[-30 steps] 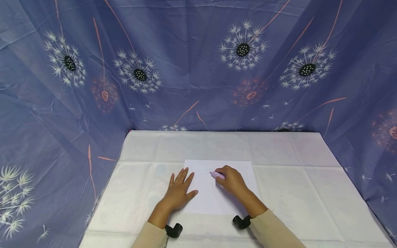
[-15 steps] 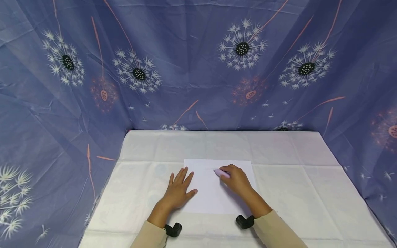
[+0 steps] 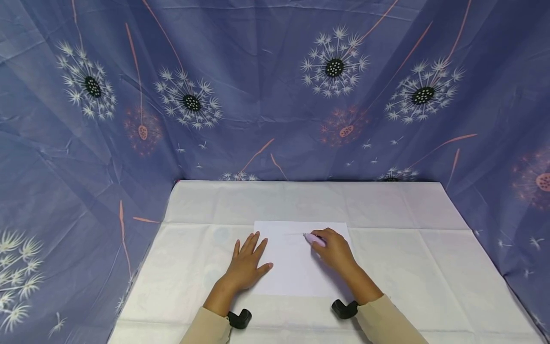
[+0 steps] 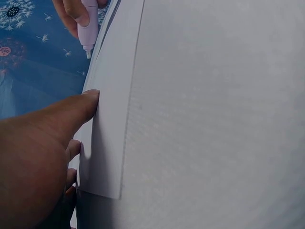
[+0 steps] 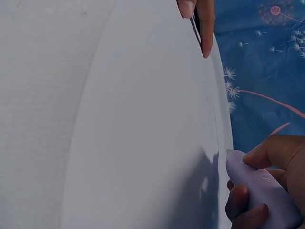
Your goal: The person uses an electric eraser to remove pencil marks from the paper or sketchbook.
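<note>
Pen-shaped tool (image 3: 317, 240) of pale lilac colour is in the right hand (image 3: 337, 251), over the upper right part of a white sheet of paper (image 3: 288, 274). Its thin tip points to the left; whether this tip touches the paper, I cannot tell. Just to the left of the tip, a faint line (image 3: 293, 234) runs nearly level across the sheet. The right hand has its fingers curled round the tool, and in the right wrist view the thumb presses on its upper side while other fingers bend below it.

The left hand (image 3: 246, 267) lies flat with fingers straight and spread, and it does not grip anything. Its thumb and forefinger rest on the left part of the paper, while the little finger is beyond the left edge of the sheet. The two hands are apart from each other.

The paper lies on a worktop covered with white cloth (image 3: 408, 282), which shows straight fold lines. At each wrist, beside a beige sleeve (image 3: 388, 322), is a small black device (image 3: 345, 309). Behind the worktop and at both sides hangs blue fabric (image 3: 262, 95), printed with white and pinkish dandelions.
</note>
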A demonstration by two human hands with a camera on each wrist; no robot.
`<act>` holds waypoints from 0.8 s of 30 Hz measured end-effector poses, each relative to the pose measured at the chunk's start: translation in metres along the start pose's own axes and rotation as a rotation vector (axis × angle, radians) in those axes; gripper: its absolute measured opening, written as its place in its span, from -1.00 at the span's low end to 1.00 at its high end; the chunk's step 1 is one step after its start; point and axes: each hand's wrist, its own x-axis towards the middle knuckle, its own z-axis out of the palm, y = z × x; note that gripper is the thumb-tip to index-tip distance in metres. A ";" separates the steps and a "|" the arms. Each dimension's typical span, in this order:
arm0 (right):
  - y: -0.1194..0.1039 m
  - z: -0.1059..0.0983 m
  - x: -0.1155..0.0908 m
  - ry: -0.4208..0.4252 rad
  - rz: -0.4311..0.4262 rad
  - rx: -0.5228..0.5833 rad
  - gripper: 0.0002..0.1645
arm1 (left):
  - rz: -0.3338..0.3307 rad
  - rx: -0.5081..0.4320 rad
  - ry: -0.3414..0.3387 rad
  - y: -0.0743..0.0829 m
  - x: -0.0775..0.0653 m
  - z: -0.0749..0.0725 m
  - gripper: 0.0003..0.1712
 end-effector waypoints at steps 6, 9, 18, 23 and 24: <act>0.005 -0.002 -0.004 0.020 0.016 0.004 -0.64 | 0.027 -0.005 0.037 -0.006 0.001 0.007 -0.14; 0.007 -0.003 -0.006 0.034 0.023 0.009 -0.65 | 0.037 -0.010 0.051 -0.007 0.000 0.009 -0.14; 0.013 -0.001 -0.006 0.072 0.006 0.007 -0.66 | 0.010 -0.008 0.015 -0.002 0.000 0.003 -0.16; 0.015 0.000 -0.005 0.075 -0.007 0.004 -0.65 | -0.004 0.005 0.000 0.000 0.001 0.001 -0.17; 0.015 0.000 -0.005 0.072 -0.008 0.008 -0.65 | -0.006 0.007 -0.002 0.000 0.001 0.001 -0.17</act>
